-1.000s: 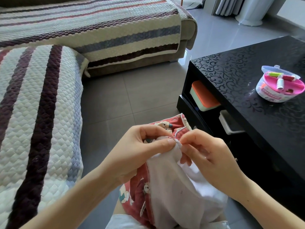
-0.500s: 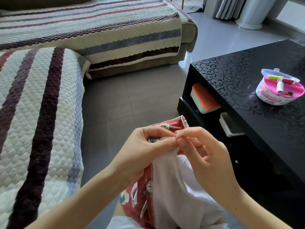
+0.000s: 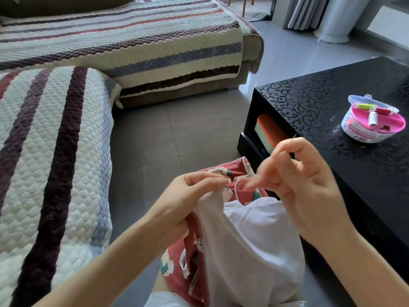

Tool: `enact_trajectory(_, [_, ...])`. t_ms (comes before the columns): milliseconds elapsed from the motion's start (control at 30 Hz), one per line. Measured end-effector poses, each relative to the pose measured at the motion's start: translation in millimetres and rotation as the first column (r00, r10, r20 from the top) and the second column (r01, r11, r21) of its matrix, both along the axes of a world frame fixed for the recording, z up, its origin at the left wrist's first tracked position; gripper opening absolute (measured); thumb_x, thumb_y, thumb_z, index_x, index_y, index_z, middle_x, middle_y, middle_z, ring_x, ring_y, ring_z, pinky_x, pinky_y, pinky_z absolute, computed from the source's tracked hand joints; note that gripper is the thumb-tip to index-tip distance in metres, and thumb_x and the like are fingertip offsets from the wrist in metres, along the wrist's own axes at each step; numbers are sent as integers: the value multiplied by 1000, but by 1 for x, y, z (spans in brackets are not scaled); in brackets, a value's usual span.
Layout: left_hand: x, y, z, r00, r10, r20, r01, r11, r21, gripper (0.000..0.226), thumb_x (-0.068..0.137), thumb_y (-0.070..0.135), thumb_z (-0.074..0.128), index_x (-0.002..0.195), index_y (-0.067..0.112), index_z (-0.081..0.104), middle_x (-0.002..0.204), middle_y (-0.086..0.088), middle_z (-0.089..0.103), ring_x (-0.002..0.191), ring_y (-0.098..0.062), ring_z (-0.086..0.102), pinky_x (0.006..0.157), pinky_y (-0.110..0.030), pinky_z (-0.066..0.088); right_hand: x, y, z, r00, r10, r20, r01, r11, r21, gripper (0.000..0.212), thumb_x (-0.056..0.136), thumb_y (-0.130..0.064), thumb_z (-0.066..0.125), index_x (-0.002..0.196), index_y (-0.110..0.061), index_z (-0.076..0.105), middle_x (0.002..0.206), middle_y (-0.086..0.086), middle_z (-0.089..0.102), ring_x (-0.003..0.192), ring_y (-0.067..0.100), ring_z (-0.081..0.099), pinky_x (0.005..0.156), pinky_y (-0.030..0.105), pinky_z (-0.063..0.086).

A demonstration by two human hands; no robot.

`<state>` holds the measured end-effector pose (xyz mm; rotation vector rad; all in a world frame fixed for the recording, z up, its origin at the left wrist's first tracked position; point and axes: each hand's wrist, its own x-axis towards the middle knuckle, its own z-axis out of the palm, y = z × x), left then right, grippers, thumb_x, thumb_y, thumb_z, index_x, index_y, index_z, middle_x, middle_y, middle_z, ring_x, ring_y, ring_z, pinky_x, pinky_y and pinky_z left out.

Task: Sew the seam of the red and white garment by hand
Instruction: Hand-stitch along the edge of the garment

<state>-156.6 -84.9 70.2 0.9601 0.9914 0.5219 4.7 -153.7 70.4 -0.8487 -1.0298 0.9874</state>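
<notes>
A single wide-angle camera on the person's head looked forward and down, close over the left hand (image 3: 188,200) and right hand (image 3: 309,187), the black table (image 3: 309,103) beyond.

Head view, wearer's body only.
- 2 forearms in frame, left forearm (image 3: 106,264) and right forearm (image 3: 367,262). Both are uncovered along the whole visible length.
- Left hand (image 3: 183,202) and right hand (image 3: 309,187) are bare, wrists likewise.
- Fingers (image 3: 285,149) are slender. Those of the right hand are partly smeared by blur, so the nails cannot be read.
- At bottom centre, 1 strip of pale white cloth (image 3: 161,301) lies over a bare thigh (image 3: 156,286). Shorts or a shirt hem, cannot tell.
</notes>
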Motion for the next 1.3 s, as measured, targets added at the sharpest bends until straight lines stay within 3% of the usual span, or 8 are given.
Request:
enact_trajectory(133, [-4, 5, 3, 995, -13, 102, 17, 999, -46, 4, 65, 18, 70, 63, 17, 73, 64, -3, 66, 57, -13, 62, 56, -19, 52, 33, 7, 0, 964, -27, -264, 16, 999, -43, 10, 88, -25, 57, 86, -16, 57, 52, -4, 38, 42, 7, 34, 45, 16, 36])
enact_trajectory(267, [-5, 7, 7, 983, -51, 178, 65, 995, -76, 9, 67, 23, 66, 61, 22, 73, 62, 0, 64, 54, -10, 62, 53, -18, 52, 40, 13, -10, 971, -201, 132, 210, 976, -63, 11, 92, -17, 56, 83, -19, 62, 52, -6, 31, 47, 9, 23, 45, 20, 20])
enact_trajectory(367, [-3, 6, 9, 974, -68, 214, 86, 993, -76, 12, 70, 25, 64, 60, 24, 71, 61, 2, 63, 53, -9, 61, 52, -16, 51, 20, 14, -23, 879, -96, 467, 143, 987, -67, 15, 95, -9, 50, 88, -13, 63, 58, -11, 50, 49, 2, 38, 50, 12, 30])
enact_trajectory(500, [-4, 7, 7, 967, -86, 238, 105, 992, -69, 13, 74, 27, 64, 63, 25, 70, 62, 4, 59, 54, -9, 58, 53, -18, 49, 4, 16, -33, 801, -45, 597, 123, 988, -91, 13, 92, -24, 52, 88, -22, 64, 74, 5, 64, 56, 23, 55, 55, 41, 47])
enact_trajectory(600, [-6, 8, 5, 959, -110, 260, 132, 989, -71, 10, 77, 28, 69, 68, 24, 69, 69, 0, 59, 60, -13, 57, 56, -21, 51, 0, 17, -37, 777, -48, 627, 126, 989, -81, 13, 89, -30, 53, 82, -29, 63, 69, 6, 62, 57, 28, 52, 55, 45, 45])
enact_trajectory(867, [-3, 5, 12, 945, -100, 312, 132, 988, -81, 20, 76, 25, 58, 59, 24, 69, 56, 3, 61, 48, -9, 59, 49, -17, 50, -6, 16, -33, 857, 22, 515, 38, 994, -106, 12, 87, -29, 55, 85, -24, 67, 80, -1, 67, 71, 33, 59, 68, 52, 49])
enact_trajectory(1100, [-4, 7, 6, 940, -126, 318, 170, 979, -115, 14, 76, 21, 75, 64, 25, 69, 61, 1, 64, 54, -13, 62, 54, -21, 53, -10, 13, -26, 959, 146, 244, -124, 987, -103, 17, 88, -3, 49, 80, -10, 62, 76, -15, 65, 70, -1, 59, 69, 11, 45])
enact_trajectory(1300, [-2, 4, 9, 955, -80, 285, 119, 985, -122, 19, 74, 24, 59, 58, 23, 70, 54, 1, 60, 46, -10, 58, 48, -17, 50, -3, 16, -20, 983, 143, -120, -156, 982, -110, 22, 79, -40, 72, 85, -20, 64, 61, -7, 47, 55, 12, 31, 53, 22, 28])
